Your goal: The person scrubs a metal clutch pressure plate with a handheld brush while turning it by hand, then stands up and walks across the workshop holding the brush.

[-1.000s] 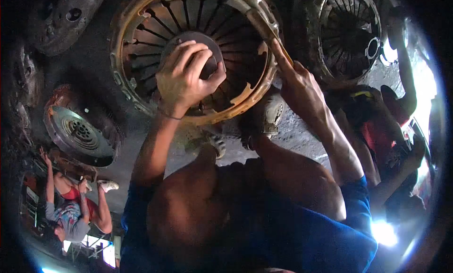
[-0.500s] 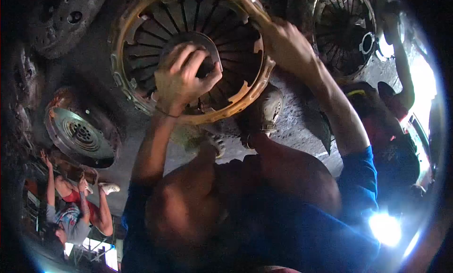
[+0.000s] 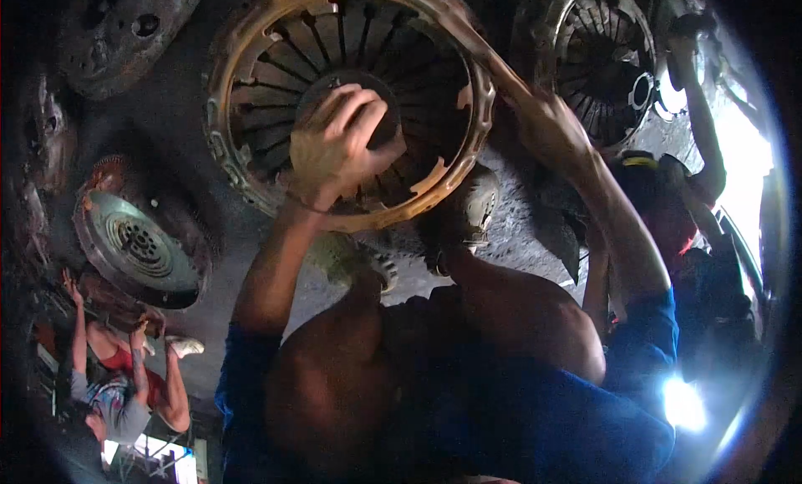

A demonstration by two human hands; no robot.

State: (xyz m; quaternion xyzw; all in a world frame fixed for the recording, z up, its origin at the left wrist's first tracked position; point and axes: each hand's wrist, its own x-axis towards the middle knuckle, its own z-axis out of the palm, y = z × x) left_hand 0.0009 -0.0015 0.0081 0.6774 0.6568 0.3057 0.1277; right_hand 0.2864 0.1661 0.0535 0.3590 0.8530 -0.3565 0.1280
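A large clutch pressure plate (image 3: pixel 224 74) with a rusty golden rim and dark radial fingers lies in front of my feet. My left hand (image 3: pixel 334 141) is over its centre, fingers curled at a grey round disc (image 3: pixel 380 87); the fingertips' exact hold is partly hidden. My right hand (image 3: pixel 551 133), to the right of the rim, is closed around a long brown bar-like tool (image 3: pixel 493 62). The bar slants up and left along the rim, and its far end is blurred, so its kind cannot be made out.
Another clutch pressure plate (image 3: pixel 555 33) lies at the upper right, with a person (image 3: pixel 697 225) beside it. At left are a flywheel-like disc (image 3: pixel 154 271) and a dark metal disc (image 3: pixel 125 58). Another person (image 3: pixel 125 400) sits at the lower left.
My right hand has moved right and down with the bar. The pressure plate and my left hand appear slightly further right and lower in view.
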